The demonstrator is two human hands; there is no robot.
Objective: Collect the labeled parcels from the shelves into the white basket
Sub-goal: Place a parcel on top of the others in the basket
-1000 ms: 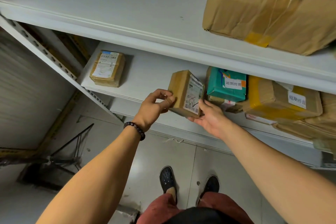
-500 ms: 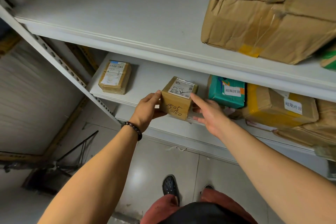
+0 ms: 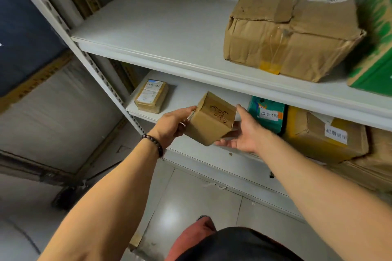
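Holding a small brown box (image 3: 210, 121) in the air, just in front of the lower shelf (image 3: 191, 95).

Clasped on its left side by the left grip (image 3: 174, 125), thumb over the top edge and fingers curled round the box. Tilted, with handwritten numbers on the upturned face. Met at the lower right corner by the right grip (image 3: 244, 133), spread flat, palm up, fingers straight against the cardboard. Worn on the left wrist: a dark bead bracelet (image 3: 153, 144). Lying on the lower shelf: a flat labelled parcel (image 3: 151, 96) well off to the left, then a teal parcel (image 3: 267, 114) and a yellow-taped parcel (image 3: 324, 135) to the right, just beside each other, both white-labelled. Resting on the upper shelf (image 3: 159, 34): a large crumpled carton (image 3: 290, 27) and, at the far right, a green box (image 3: 375, 48).
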